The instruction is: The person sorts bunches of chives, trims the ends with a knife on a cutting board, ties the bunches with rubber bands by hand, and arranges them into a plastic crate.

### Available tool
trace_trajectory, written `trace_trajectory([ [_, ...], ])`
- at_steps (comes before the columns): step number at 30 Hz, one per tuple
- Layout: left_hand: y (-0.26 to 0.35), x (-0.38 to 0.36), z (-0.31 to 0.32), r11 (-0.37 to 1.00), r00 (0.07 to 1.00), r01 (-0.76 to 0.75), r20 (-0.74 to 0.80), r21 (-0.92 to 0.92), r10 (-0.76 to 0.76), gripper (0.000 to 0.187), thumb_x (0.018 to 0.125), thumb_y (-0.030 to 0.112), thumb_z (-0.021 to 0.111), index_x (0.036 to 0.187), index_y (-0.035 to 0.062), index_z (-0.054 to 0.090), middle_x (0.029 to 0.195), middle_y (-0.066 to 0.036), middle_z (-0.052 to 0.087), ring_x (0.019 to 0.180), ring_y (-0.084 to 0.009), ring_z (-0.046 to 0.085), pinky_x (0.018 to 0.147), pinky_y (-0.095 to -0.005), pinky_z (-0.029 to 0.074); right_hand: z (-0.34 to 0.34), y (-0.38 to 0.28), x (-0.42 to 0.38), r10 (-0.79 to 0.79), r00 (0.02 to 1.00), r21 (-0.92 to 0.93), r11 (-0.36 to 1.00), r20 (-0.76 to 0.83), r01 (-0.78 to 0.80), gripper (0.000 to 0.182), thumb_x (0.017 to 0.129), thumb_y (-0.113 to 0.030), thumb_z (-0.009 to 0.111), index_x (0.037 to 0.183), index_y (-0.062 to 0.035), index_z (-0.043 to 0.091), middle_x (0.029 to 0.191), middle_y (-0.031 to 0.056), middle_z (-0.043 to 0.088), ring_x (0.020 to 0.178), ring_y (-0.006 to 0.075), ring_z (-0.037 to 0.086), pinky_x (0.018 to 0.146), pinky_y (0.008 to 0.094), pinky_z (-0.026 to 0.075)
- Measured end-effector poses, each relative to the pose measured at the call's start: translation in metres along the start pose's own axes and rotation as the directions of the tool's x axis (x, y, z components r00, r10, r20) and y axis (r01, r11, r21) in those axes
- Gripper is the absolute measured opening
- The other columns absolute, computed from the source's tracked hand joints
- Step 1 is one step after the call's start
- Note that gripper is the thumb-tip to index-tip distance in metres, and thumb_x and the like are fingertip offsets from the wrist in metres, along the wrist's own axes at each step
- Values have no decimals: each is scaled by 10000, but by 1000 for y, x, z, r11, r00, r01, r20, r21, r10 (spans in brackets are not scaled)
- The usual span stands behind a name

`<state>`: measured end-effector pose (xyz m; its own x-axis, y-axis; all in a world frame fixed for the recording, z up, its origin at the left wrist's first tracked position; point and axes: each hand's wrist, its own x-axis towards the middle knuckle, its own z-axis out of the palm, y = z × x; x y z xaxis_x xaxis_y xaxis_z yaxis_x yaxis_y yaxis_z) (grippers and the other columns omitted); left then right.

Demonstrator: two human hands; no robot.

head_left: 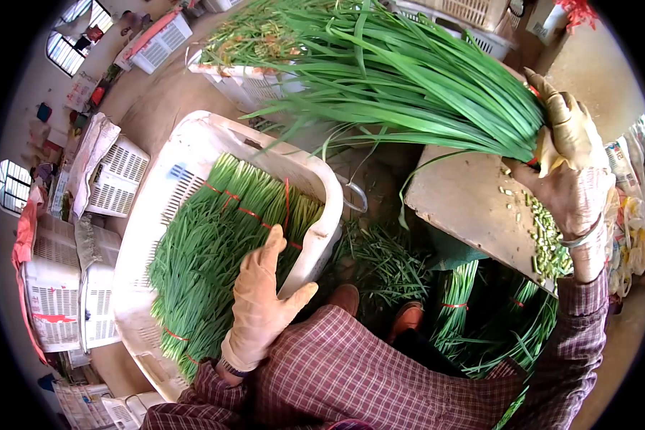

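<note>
A large loose-leaved bunch of garlic chives [423, 86] is gripped near its stem end by my gloved right hand [579, 140], just over a worn board [466, 190]. Its long leaves fan out to the left. My gloved left hand [261, 297] is open, fingers spread, above the near corner of a white plastic crate [142, 236]. Inside that crate lie several chive bundles [215, 251] tied with red bands. Short cut stem ends [548, 247] are scattered along the board's right side. The right palm is partly hidden by the stems.
Loose chive leaves [390, 269] litter the floor by my shoes [406, 320]. Banded chives [457, 301] stand under the board. Another crate [247, 86] heaped with trimmings is at the back. White crates [118, 175] line the left side.
</note>
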<state>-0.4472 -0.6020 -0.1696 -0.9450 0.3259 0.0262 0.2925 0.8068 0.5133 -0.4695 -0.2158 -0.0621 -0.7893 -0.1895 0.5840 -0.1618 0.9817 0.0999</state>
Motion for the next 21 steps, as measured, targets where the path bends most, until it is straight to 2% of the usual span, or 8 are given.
trace_trajectory([
  [4, -26, -20, 20, 997, 996, -23, 90, -69, 29, 704, 825, 225, 741, 1436, 11, 463, 1117, -241, 655, 1010, -395, 629, 872, -454, 513, -14, -25, -4, 57, 992, 45, 998, -113, -52, 905, 569, -111, 860, 1409, -102, 525, 1139, 136, 645, 1067, 314, 628, 956, 387, 514],
  [9, 8, -34, -1, 973, 952, -232, -208, -6, 226, 798, 781, 261, 806, 1451, 20, 447, 1289, -254, 580, 1155, -412, 573, 1024, -458, 456, -48, -81, 6, 66, 989, 161, 986, -131, -45, 891, 599, -214, 851, 1405, -80, 496, 1196, 137, 629, 1109, 325, 610, 983, 409, 493],
  [10, 27, -33, -16, 978, 982, -171, -104, -120, 159, 904, 771, 319, 838, 1499, 27, 388, 1417, -238, 498, 1323, -391, 476, 1103, -432, 399, -58, -92, 11, 84, 991, 186, 981, -109, -62, 897, 598, -220, 852, 1406, -79, 491, 1189, 135, 626, 1097, 321, 612, 975, 406, 494],
  [12, 46, -24, -21, 557, 963, -148, 9, -817, 269, 1031, 772, 388, 849, 1549, 25, 278, 1490, -221, 431, 1437, -339, 362, 1144, -421, 356, -75, -115, 24, 25, 987, 253, 967, -157, 16, 900, 598, -228, 846, 1407, -74, 483, 1127, 136, 625, 1020, 324, 616, 919, 416, 504],
  [13, 52, -10, -16, 362, 951, -98, 20, -927, 308, 1090, 762, 420, 853, 1561, 21, 230, 1514, -212, 403, 1461, -315, 321, 1158, -427, 334, -83, -130, 29, 67, 990, 278, 960, -127, -30, 901, 598, -234, 845, 1408, -77, 482, 1102, 137, 621, 992, 330, 611, 896, 423, 505],
  [16, 111, 16, -50, -128, 926, -200, -230, -972, 300, 1033, 844, 597, 715, 1569, 55, 217, 1566, -147, 351, 1446, -281, 342, 1190, -466, 268, -95, -178, 38, 114, 988, 327, 942, -103, -75, 905, 603, -253, 844, 1414, -89, 479, 1049, 144, 609, 939, 346, 599, 854, 438, 506],
  [20, 96, 5, -96, -361, 971, -239, -221, -901, -91, 758, 888, 511, 715, 1455, 101, 424, 1394, -89, 534, 1269, -263, 528, 1100, -460, 431, -89, -213, 27, 27, 1000, 569, 822, -15, -14, 905, 667, -291, 879, 1434, -60, 459, 1097, 171, 594, 1066, 367, 575, 913, 448, 495],
  [21, 82, 2, -100, -378, 968, -250, -242, -891, -71, 729, 872, 487, 742, 1424, 105, 460, 1365, -74, 558, 1237, -252, 550, 1070, -461, 465, -89, -205, 20, 26, 988, 620, 781, -155, 77, 883, 653, -268, 896, 1407, -61, 485, 914, 129, 613, 935, 322, 601, 865, 419, 500],
])
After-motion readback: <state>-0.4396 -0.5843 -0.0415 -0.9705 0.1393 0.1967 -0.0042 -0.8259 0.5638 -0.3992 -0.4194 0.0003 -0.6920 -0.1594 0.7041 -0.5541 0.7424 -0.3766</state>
